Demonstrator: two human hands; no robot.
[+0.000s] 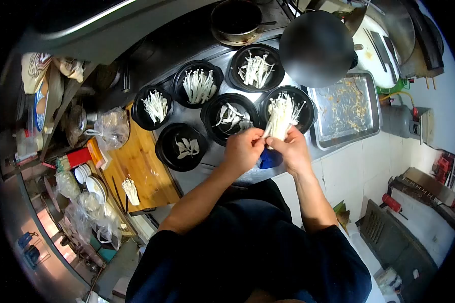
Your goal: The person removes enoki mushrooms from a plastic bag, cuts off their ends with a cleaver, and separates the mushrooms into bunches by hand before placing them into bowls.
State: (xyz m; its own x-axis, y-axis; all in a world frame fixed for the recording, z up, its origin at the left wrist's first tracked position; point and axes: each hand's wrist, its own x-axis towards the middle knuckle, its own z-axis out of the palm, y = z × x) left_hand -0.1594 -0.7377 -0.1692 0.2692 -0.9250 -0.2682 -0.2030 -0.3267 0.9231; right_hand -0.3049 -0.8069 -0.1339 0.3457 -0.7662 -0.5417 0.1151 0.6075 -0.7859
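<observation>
A bunch of white enoki mushrooms (282,115) is held over the near edge of a black bowl (309,108). My right hand (291,150) grips the bunch at its base. Beside it my left hand (245,147) has its fingers pinched together at the base of the same bunch. Just left, another black bowl (211,127) holds a few pale strands. Enoki also lies in the black bowls at the back right (235,81), back middle (179,93) and left (139,113). The near left bowl (162,151) contains some pale pieces.
A wooden board (149,169) at the left carries another enoki bunch (130,190) and a knife. To the right is a metal tray (319,136) with scraps. A dark pot (236,20) stands at the back. Plastic bags (108,129) and stacked bowls (96,189) are at the left.
</observation>
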